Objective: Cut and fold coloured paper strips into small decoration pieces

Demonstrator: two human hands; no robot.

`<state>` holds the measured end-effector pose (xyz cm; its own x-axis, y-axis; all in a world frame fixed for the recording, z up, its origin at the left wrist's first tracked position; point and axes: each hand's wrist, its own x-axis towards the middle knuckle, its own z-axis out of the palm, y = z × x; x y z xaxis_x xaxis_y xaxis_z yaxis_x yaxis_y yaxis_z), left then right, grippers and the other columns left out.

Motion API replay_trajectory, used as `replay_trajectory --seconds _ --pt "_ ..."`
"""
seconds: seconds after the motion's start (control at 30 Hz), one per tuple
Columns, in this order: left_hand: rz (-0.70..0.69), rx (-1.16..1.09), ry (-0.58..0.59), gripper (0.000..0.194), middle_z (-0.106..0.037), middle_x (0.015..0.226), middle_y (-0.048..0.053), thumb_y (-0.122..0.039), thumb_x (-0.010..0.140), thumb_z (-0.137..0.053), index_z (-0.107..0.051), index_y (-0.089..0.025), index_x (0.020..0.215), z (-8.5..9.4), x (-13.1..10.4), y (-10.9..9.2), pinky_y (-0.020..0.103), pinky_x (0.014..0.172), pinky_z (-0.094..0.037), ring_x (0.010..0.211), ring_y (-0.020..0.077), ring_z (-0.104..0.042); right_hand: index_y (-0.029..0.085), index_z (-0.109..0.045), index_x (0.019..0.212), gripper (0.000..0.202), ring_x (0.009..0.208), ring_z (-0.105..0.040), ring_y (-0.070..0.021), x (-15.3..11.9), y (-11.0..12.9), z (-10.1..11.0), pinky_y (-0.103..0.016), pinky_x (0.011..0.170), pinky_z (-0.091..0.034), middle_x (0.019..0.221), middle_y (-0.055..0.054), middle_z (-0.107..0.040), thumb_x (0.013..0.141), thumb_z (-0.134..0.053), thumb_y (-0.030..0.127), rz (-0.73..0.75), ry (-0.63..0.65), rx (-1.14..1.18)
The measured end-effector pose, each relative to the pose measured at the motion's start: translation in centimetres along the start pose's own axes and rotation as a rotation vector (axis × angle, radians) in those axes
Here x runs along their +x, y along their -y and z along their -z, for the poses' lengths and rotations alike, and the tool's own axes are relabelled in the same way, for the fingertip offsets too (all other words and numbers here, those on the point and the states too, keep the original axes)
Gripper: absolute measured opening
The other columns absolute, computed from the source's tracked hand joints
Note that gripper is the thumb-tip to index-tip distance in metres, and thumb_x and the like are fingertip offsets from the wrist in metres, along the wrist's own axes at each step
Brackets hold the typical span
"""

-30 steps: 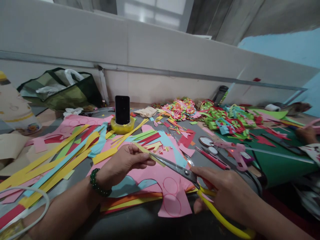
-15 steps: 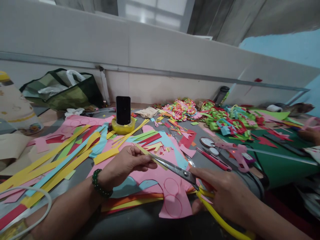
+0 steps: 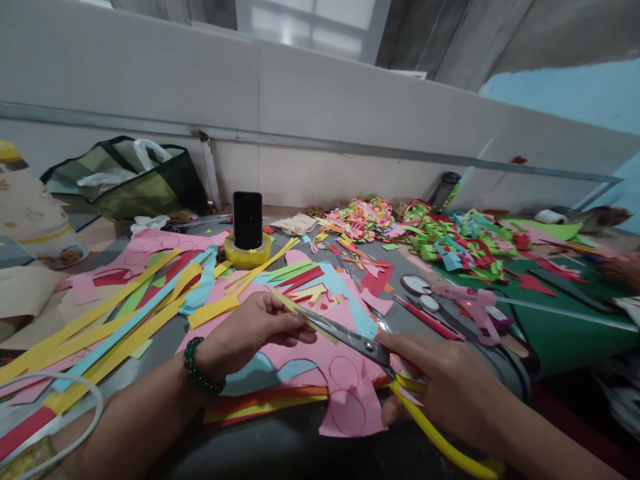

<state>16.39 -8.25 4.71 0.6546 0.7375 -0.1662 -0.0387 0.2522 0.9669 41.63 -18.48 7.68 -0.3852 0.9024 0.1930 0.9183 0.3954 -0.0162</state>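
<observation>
My right hand [image 3: 445,373] is wrapped round the yellow handles of a pair of scissors [image 3: 356,339], whose blades point left. My left hand [image 3: 265,327], with a green bead bracelet at its wrist, pinches a thin yellow strip [image 3: 286,301] between thumb and fingers. The blades lie along this strip, right at the left fingertips. Under both hands spreads a pink sheet [image 3: 345,367] with circles drawn on it in red. Small yellow and red scraps [image 3: 323,293] lie just behind the left hand.
A phone [image 3: 248,220] stands in a yellow tape roll [image 3: 250,259]. Long coloured strips [image 3: 115,320] lie at left. A pink glue gun [image 3: 475,310] and red pen [image 3: 425,317] are at right, before piled paper flowers [image 3: 365,220]. Another person's hand [image 3: 623,270] shows at far right.
The scissors have shifted very slightly left along the strip, and the right hand with them. My left hand stays nearly in place. The other person's hand at far right has moved a little.
</observation>
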Motion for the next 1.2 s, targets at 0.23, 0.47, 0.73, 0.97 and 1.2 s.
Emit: replay_trajectory --seconds 0.23,0.47,0.73,0.97,1.2 --pt "0.009 -0.016 0.000 0.019 -0.073 0.081 0.008 -0.033 0.072 -0.068 -0.070 -0.014 0.074 -0.2 -0.1 -0.1 0.019 0.064 -0.048 0.080 0.0166 -0.068 0.020 -0.060 0.099 0.039 0.051 -0.055 -0.0140 -0.1 -0.2 -0.3 -0.022 0.046 -0.034 0.062 0.001 -0.060 0.066 -0.069 0.037 0.000 -0.011 0.025" --pt "0.052 0.028 0.004 0.019 -0.074 0.078 0.010 -0.031 0.071 -0.068 -0.071 -0.013 0.076 -0.5 -0.2 -0.1 0.022 0.066 -0.049 0.077 0.0182 -0.069 0.022 -0.060 0.091 0.031 0.052 -0.055 -0.0136 0.6 0.5 0.2 -0.022 0.045 -0.032 0.070 0.000 -0.065 0.062 -0.068 0.027 -0.019 0.025 -0.011" --pt "0.053 0.035 0.003 0.019 -0.074 0.081 0.010 -0.031 0.073 -0.067 -0.071 -0.013 0.078 -0.6 -0.1 -0.3 0.021 0.066 -0.050 0.079 0.0183 -0.069 0.021 -0.059 0.097 0.037 0.059 -0.060 -0.0161 0.6 0.4 -0.1 -0.023 0.050 -0.039 0.077 -0.004 -0.067 0.066 -0.070 0.037 -0.019 0.027 0.065" --pt "0.055 0.025 0.022 0.023 -0.074 0.080 0.010 -0.035 0.071 -0.068 -0.071 -0.013 0.077 -0.4 -0.2 -0.1 0.023 0.067 -0.050 0.079 0.0188 -0.069 0.022 -0.060 0.095 0.031 0.059 -0.061 -0.0167 0.6 0.7 0.0 -0.022 0.047 -0.037 0.077 -0.004 -0.068 0.068 -0.068 0.034 -0.027 0.035 0.009" --pt "0.056 0.008 0.036 0.019 -0.074 0.080 0.009 -0.030 0.070 -0.069 -0.069 -0.013 0.078 -0.8 -0.3 -0.1 0.023 0.066 -0.050 0.077 0.0194 -0.069 0.021 -0.059 0.101 0.049 0.065 -0.063 -0.0189 0.8 0.8 -0.2 -0.025 0.053 -0.042 0.081 -0.005 -0.068 0.065 -0.069 0.052 -0.002 0.029 0.030"
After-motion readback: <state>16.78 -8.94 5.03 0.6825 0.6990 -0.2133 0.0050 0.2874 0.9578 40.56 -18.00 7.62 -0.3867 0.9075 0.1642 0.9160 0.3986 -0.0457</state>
